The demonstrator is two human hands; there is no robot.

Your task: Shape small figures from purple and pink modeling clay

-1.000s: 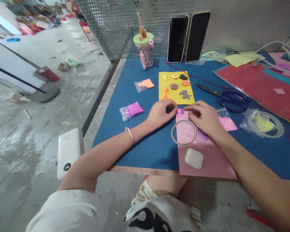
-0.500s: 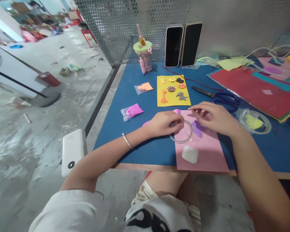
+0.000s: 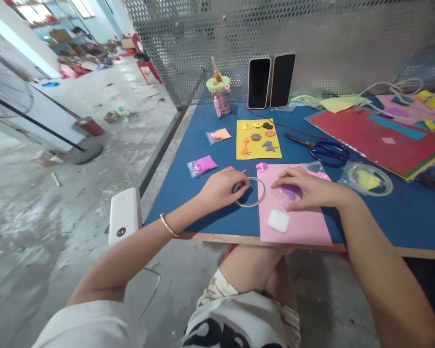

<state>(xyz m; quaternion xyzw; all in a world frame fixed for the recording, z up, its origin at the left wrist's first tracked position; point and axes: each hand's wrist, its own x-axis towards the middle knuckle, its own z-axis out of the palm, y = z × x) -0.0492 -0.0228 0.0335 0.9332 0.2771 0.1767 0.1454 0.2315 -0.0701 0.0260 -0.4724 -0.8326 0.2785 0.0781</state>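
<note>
My left hand is closed on the left rim of a thin clear ring, which lies half on the blue table mat and half on a pink sheet. My right hand rests on a small clear bag of purple clay on that sheet, fingers curled over it. A tiny pink clay figure sits at the sheet's top left corner. A white earbud case lies nearer me on the sheet.
A yellow sheet carries several small clay animals. Bags of pink clay and orange clay lie to its left. Blue scissors, a bag of yellow clay, coloured sheets, two phones and a cup stand around. A power bank sits left.
My left hand took hold of the ring and slid it left, partly off the pink sheet. My right hand left the small pink figure and settled on the purple clay bag.
</note>
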